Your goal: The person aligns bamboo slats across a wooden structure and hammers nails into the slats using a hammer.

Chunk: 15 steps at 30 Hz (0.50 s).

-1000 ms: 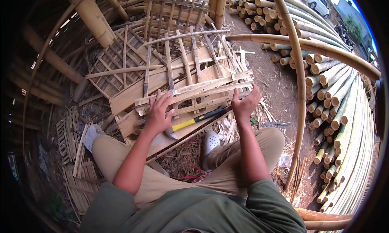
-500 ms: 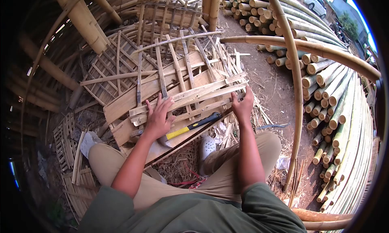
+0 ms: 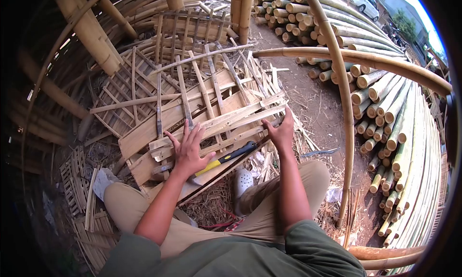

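A lattice of thin bamboo strips lies over flat wooden boards in front of me. My left hand rests with spread fingers on the near strips at the lattice's left part. At their right end is my right hand, thumb and forefinger apart, the fingertips touching the strip ends. A hammer with a yellow and black handle lies on the board between my hands, its head partly hidden by my left hand and wrist.
Cut bamboo poles are stacked at the right. A curved bamboo pole stands between them and me. More lattice panels lie at the back left, and thick bamboo posts rise behind. Shavings cover the ground near my shoe.
The whole view has shifted, so the lattice and boards appear farther left. My left hand's fingers are spread wider, and it covers more of the hammer. My right hand stays at the strip ends.
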Available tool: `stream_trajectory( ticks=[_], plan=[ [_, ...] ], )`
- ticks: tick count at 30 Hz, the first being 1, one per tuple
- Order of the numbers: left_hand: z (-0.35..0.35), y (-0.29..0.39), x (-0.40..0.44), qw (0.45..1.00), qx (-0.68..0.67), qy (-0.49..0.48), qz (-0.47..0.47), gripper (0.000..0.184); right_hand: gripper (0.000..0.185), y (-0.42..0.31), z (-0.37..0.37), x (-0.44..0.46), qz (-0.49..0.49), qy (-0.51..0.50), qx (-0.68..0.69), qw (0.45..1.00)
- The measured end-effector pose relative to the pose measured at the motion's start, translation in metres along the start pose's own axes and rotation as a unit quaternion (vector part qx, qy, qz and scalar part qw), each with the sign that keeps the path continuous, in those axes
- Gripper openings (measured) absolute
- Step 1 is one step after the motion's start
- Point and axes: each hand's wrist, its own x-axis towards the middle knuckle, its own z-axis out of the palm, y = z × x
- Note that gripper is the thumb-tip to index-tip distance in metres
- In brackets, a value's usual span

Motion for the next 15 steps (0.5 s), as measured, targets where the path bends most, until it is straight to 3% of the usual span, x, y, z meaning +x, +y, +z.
stream_trajectory(
  ticks=[8, 10, 15],
  plan=[
    [0.0070, 0.0028, 0.0046, 0.997, -0.068, 0.020, 0.018, 0.087, 0.097, 0.0029, 0.0039, -0.0021, 0.000, 0.008, 0.006, 1.000],
    [0.0047, 0.0019, 0.0039, 0.996, -0.078, 0.020, 0.028, 0.085, 0.098, 0.0044, 0.0053, -0.0027, 0.037, -0.017, 0.108, 0.993],
    [0.0030, 0.0013, 0.0040, 0.995, -0.093, 0.012, 0.038, 0.081, 0.099, 0.0084, 0.0077, -0.0025, 0.027, -0.018, 0.071, 0.997]
  ],
)
